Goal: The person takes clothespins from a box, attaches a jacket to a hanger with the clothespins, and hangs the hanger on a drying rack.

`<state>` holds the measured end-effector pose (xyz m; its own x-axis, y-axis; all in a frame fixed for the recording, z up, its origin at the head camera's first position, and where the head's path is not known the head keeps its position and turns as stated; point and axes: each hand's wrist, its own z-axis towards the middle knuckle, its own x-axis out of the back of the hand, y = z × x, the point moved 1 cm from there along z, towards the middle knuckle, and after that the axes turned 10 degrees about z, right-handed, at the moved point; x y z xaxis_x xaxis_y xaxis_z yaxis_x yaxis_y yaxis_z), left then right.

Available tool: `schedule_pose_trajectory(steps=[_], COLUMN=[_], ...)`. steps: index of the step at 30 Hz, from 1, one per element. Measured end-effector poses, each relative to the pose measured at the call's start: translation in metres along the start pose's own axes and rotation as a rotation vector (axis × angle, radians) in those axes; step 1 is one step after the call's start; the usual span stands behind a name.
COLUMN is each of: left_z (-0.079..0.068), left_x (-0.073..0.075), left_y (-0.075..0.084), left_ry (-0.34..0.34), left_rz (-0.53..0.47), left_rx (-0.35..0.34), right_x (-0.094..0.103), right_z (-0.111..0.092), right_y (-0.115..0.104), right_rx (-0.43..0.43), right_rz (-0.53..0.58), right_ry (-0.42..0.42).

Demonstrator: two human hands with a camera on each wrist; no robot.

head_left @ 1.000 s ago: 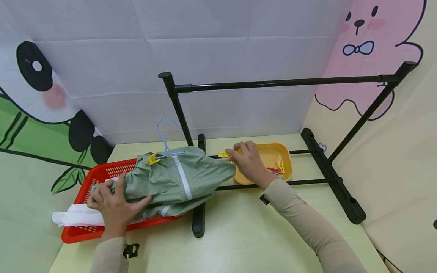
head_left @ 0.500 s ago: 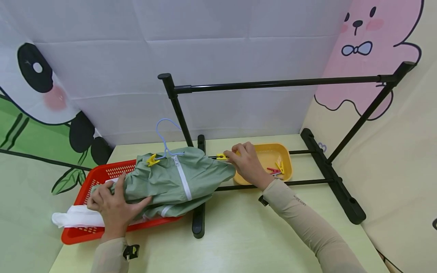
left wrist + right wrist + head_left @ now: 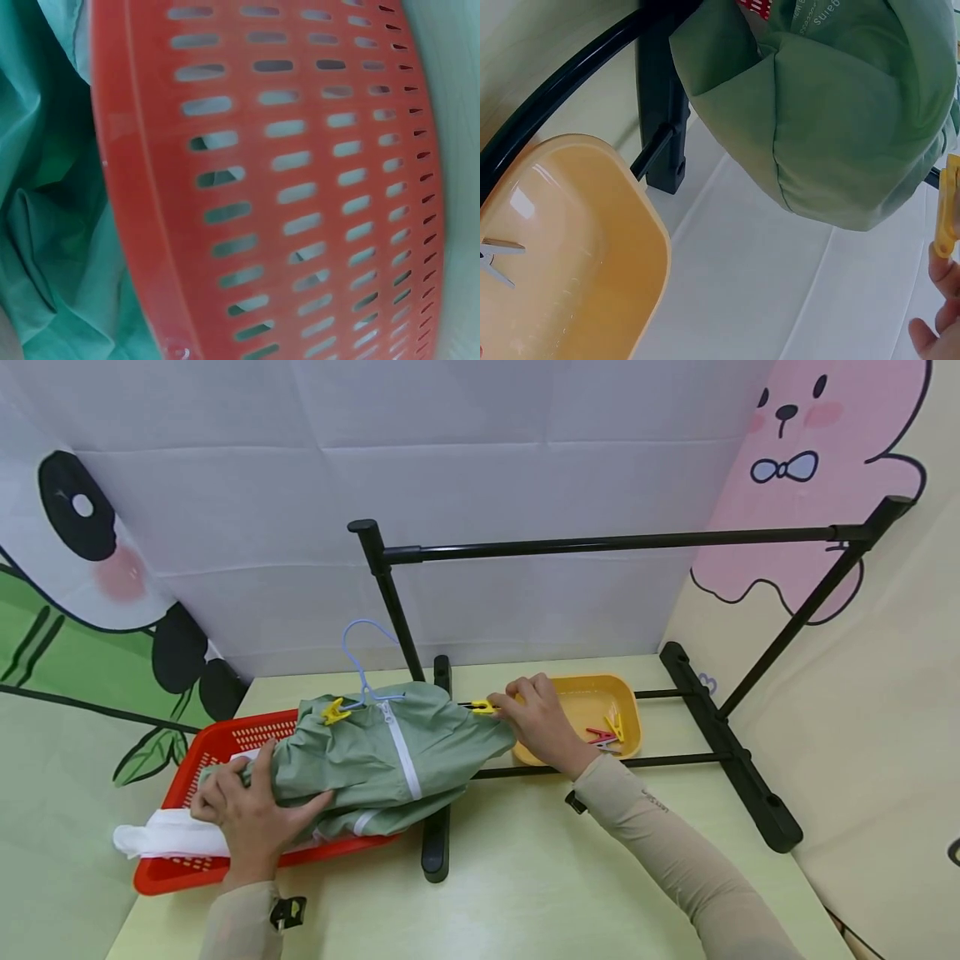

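Observation:
A green jacket (image 3: 450,747) with a white zipper lies over the red basket (image 3: 225,725), a light blue hanger (image 3: 357,662) at its collar. One yellow clothespin (image 3: 335,712) is clipped near the hanger's left side. My left hand (image 3: 258,822) rests on the jacket's left part, thumb and fingers spread. At the jacket's far right shoulder, my right hand (image 3: 542,720) pinches a second yellow clothespin (image 3: 482,706). The right wrist view shows this clothespin (image 3: 946,210) beside the green cloth (image 3: 847,135); whether it bites the cloth is unclear. Left fingers are out of the left wrist view.
Behind my right hand stands a yellow tray (image 3: 633,710) with several clothespins (image 3: 606,733). A black rack (image 3: 600,542) spans the table, its lower bars passing by the tray and under the jacket. White cloth (image 3: 172,835) hangs over the basket's left edge.
My right hand has shifted slightly left with the clothespin, toward the jacket's shoulder. The left hand and the jacket have stayed nearly still.

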<state>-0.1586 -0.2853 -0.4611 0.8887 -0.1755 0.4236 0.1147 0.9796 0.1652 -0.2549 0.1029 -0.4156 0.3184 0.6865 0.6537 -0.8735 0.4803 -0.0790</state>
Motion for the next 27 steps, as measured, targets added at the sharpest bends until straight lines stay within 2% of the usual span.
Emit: schedule_pose_trajectory(steps=[6, 17, 27], left_z=[0.0004, -0.0002, 0.0014], left_x=[-0.0014, -0.0001, -0.001], left_y=[0.0003, 0.0002, 0.0031], left_ry=[0.029, 0.017, 0.051], left_rz=[-0.001, 0.004, -0.008], left_rx=[-0.005, -0.007, -0.007], right_x=[-0.0011, -0.0018, -0.0017], right_z=[-0.0007, 0.001, 0.0022], right_y=[-0.0002, -0.0034, -0.0059], right_rx=[0.009, 0.012, 0.011], right_rz=[0.0, -0.01, 0.008], right_ry=[0.01, -0.004, -0.005])
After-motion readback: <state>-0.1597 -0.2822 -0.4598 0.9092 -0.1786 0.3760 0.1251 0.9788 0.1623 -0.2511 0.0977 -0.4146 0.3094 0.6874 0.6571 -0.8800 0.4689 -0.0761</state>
